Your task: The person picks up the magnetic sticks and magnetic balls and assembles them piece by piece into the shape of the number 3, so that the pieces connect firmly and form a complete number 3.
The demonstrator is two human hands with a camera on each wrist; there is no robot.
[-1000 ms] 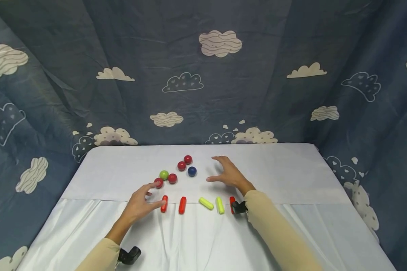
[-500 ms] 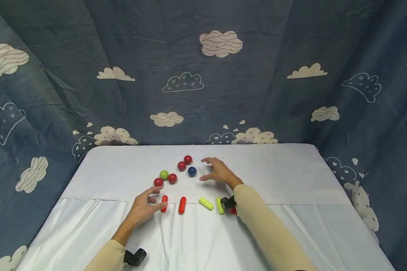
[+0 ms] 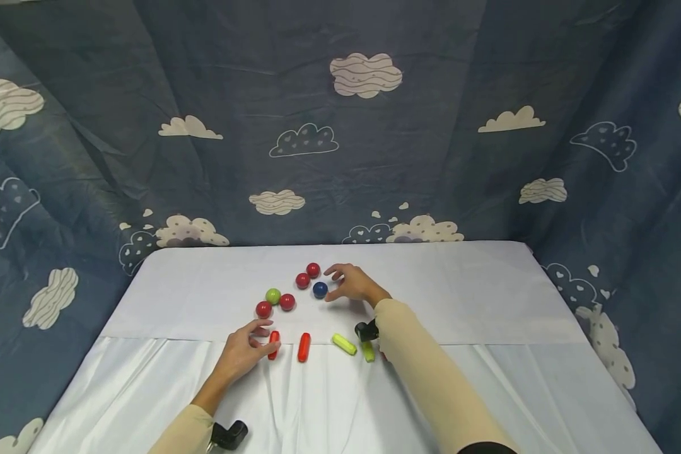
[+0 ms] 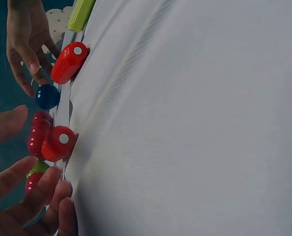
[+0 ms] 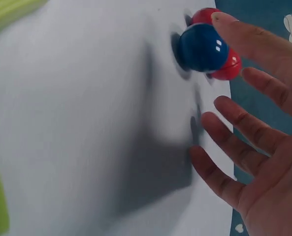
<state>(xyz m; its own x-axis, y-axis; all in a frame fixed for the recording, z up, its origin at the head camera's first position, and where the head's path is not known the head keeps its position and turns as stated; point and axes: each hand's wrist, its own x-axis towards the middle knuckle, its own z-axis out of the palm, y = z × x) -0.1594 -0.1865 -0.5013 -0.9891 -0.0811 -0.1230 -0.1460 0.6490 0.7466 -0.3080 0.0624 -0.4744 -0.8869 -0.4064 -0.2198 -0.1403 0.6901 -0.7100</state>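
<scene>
In the head view my right hand (image 3: 352, 282) reaches beside the blue ball (image 3: 320, 290), its thumb and fingers spread apart around the ball's right side. The right wrist view shows the thumb close to the blue ball (image 5: 203, 47); whether it touches cannot be told. My left hand (image 3: 244, 350) hovers by the left red stick (image 3: 273, 345), holding nothing. Its thumb overlaps that stick in the head view, while in the left wrist view the red stick (image 4: 60, 142) lies beyond the parted thumb and fingers.
Two red balls (image 3: 302, 280) lie behind the blue one. A green ball (image 3: 273, 296) sits between two more red balls (image 3: 287, 302) further left. Nearer are another red stick (image 3: 304, 347) and two yellow-green sticks (image 3: 343, 343). My right sleeve mostly hides a further red stick.
My right hand has moved left, up to the blue ball. My left hand has drawn slightly nearer and right, away from the leftmost red ball. Balls and sticks have stayed put.
</scene>
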